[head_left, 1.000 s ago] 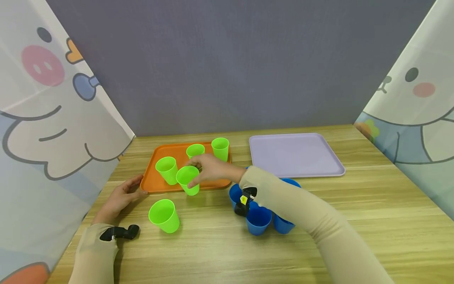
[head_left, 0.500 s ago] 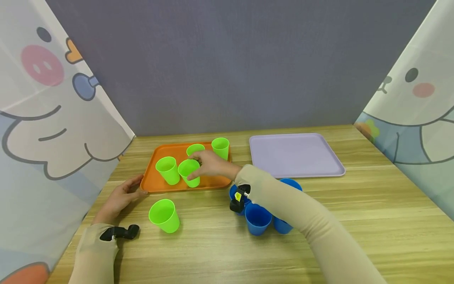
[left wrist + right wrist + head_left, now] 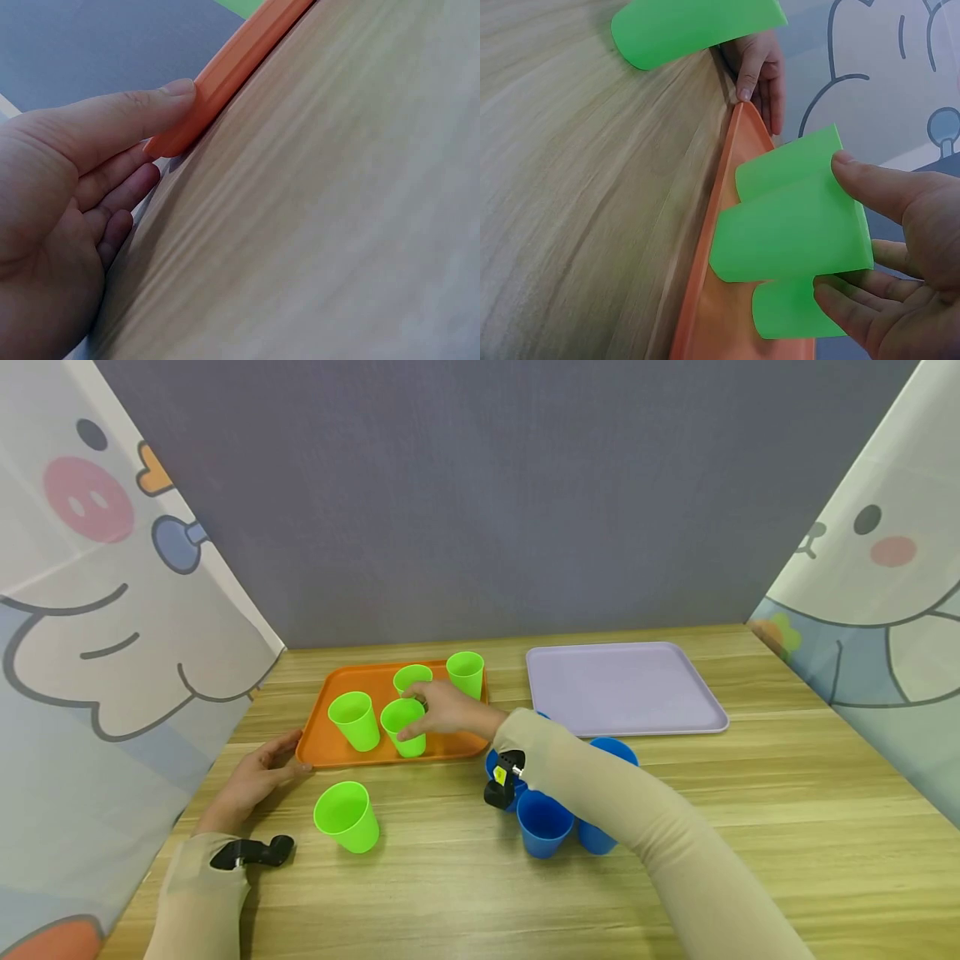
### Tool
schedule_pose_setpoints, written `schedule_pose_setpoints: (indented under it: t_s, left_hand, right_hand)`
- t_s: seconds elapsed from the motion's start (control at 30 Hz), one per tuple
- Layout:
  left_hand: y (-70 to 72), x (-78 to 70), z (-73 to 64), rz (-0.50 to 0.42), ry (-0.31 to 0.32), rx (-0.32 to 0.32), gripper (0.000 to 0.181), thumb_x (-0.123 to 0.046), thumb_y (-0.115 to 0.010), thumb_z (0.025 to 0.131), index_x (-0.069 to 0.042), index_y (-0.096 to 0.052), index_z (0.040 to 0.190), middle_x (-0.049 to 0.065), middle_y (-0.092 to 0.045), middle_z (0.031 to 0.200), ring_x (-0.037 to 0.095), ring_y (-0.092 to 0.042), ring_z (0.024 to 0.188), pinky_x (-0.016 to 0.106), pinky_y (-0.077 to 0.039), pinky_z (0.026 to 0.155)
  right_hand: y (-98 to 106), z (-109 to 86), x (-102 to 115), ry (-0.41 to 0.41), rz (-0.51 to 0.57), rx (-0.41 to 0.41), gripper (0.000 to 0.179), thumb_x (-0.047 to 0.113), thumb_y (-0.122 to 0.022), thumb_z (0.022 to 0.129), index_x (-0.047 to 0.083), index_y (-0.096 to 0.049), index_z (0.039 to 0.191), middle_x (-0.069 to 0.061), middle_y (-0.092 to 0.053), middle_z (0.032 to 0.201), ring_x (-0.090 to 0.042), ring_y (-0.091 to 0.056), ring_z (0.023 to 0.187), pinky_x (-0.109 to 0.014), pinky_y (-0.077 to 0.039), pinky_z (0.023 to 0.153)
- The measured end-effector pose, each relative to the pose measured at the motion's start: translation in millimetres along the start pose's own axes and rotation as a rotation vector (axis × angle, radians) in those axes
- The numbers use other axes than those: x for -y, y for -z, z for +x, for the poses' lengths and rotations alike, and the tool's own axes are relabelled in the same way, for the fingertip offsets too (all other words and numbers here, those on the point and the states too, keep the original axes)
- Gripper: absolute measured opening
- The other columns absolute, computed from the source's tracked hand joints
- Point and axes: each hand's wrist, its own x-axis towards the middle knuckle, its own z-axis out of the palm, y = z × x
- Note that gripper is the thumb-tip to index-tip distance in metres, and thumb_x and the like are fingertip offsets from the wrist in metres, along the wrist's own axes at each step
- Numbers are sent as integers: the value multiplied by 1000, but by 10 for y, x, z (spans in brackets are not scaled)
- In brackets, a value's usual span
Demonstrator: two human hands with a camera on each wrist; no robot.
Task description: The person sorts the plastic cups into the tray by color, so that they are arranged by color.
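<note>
My right hand (image 3: 442, 708) holds a green plastic cup (image 3: 791, 229) by its upper part, thumb at the rim and fingers on the opposite side. This cup stands upright over the front part of the orange tray (image 3: 367, 676). Three more green cups are on the tray: one at left (image 3: 356, 722), one behind the held cup (image 3: 412, 676), and one at the back right (image 3: 466, 674). The tray's front left corner is held by my left hand (image 3: 251, 781), thumb on the front rim (image 3: 184, 112) and fingers along the left side.
Another green cup (image 3: 347, 817) stands on the wooden table in front of the tray. Several blue cups (image 3: 543, 827) are grouped below my right forearm, partly hidden. A lilac tray (image 3: 626, 687) lies at the back right, before a grey wall panel (image 3: 510, 510).
My right hand has carried the green cup back from the tray's front edge to over the tray, then slightly right. My left hand stays at the tray corner.
</note>
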Motion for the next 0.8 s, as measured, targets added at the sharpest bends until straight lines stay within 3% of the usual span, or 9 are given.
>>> schedule_pose_setpoints:
  t_s: [0.43,0.8]
  left_hand:
    - [-10,-19,0,-40,19,5,79,-16,-69,95,7,-22,154,30,-28,155,45,-26,142,4,-35,90]
    - [4,-13,1,-7,11,7,79,-16,-69,95,8,-22,154,30,-28,155,46,-27,142,4,-35,91]
  right_hand:
    - [13,-15,-7,-7,4,7,73,34,-83,82,5,-52,142,-13,-56,137,-27,-53,124,-34,-46,101]
    - [109,-71,7,-27,60,-21,73,33,-84,81,7,-52,142,-13,-62,129,-25,-60,116,-29,-50,92]
